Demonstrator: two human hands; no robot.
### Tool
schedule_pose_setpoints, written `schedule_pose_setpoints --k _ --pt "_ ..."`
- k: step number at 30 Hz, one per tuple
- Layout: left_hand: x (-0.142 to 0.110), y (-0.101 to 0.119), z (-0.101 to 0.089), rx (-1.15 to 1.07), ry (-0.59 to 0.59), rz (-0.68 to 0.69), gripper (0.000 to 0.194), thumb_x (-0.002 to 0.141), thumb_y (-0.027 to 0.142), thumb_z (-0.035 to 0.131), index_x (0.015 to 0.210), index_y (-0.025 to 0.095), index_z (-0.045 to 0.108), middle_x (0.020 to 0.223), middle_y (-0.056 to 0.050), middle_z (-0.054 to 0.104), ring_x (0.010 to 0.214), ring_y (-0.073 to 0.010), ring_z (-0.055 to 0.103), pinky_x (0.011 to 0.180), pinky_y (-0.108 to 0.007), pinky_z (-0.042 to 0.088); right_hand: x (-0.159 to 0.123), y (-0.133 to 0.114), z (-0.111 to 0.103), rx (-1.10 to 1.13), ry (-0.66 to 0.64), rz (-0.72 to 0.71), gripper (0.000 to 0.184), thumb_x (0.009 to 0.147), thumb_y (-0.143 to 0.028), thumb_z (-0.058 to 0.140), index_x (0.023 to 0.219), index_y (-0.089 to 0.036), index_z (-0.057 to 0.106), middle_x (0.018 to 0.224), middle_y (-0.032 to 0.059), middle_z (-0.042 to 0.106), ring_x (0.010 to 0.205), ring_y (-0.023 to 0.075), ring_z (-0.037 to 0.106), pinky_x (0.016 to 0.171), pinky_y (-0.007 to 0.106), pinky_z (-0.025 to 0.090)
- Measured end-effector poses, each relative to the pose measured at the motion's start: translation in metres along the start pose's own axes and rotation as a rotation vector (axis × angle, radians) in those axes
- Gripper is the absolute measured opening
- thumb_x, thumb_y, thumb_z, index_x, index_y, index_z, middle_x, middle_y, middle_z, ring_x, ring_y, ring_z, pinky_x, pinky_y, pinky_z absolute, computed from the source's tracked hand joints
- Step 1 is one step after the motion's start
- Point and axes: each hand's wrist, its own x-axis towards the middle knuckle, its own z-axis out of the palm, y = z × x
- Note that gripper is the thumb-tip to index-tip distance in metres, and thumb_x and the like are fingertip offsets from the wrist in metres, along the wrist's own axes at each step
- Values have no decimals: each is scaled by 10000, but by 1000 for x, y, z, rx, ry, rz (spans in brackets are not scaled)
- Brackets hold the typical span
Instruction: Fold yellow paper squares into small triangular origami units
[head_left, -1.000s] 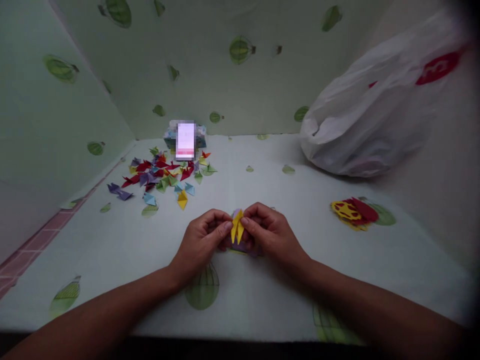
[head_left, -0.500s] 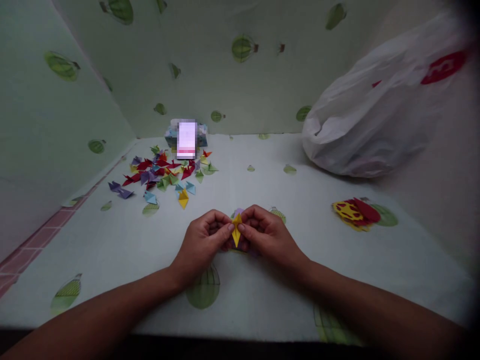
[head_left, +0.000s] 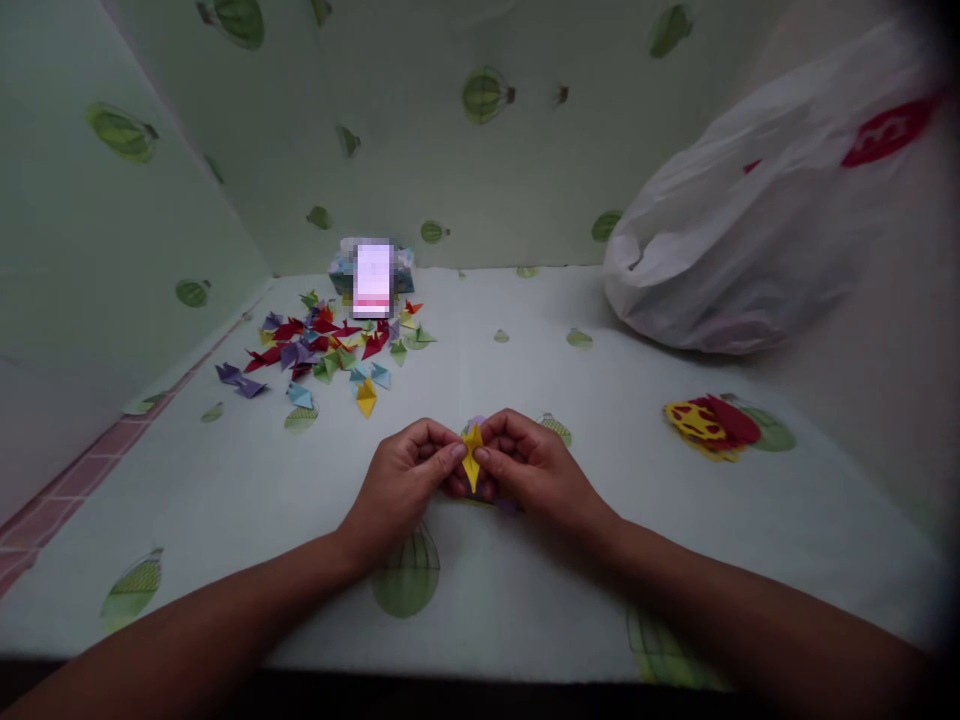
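Right here, near the front of the desk (head_left: 480,630): yellow folded paper (head_left: 472,460), slim, creased and kite-like, with its sharp tip pointing toward the body. Pinched from both sides, left hand (head_left: 411,478) and right hand (head_left: 538,468) close together, thumbs on the near face, fingers curled behind. Just below, purple paper (head_left: 507,507), mostly hidden by the hands. Now out left and farther back: folded paper shapes (head_left: 322,350), crisp, angular, many-coloured, in a loose heap. Right behind, a glowing screen (head_left: 373,275), pixelated, standing before a patterned box (head_left: 406,272). Over on the right, flat red and yellow cut-outs (head_left: 709,425), unevenly stacked, with holes in the yellow. Beyond, a bulging, crinkled white plastic bag (head_left: 727,240). Good open room between hands and cut-outs, and a broad stretch back to the balloon-printed wall (head_left: 555,190). Pink tiles (head_left: 60,510) along the left edge.
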Motion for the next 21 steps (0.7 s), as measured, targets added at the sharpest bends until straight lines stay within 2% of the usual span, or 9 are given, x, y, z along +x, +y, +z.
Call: schedule_pose_setpoints --k 17,21 --pt "1 0 0 48 21 19 177 802 293 702 771 153 599 623 15 628 558 -106 593 554 -225 490 0 1 0 -1 -9 -4 164 847 -313 637 839 -187 533 601 -40 608 493 91 564 469 210 428" --pt "0 0 0 35 -7 45 166 843 312 670 843 152 628 672 6 642 595 -112 599 578 -231 507 0 0 1 -26 9 -3 161 847 -304 633 815 -187 528 598 -35 618 497 95 574 478 214 433"
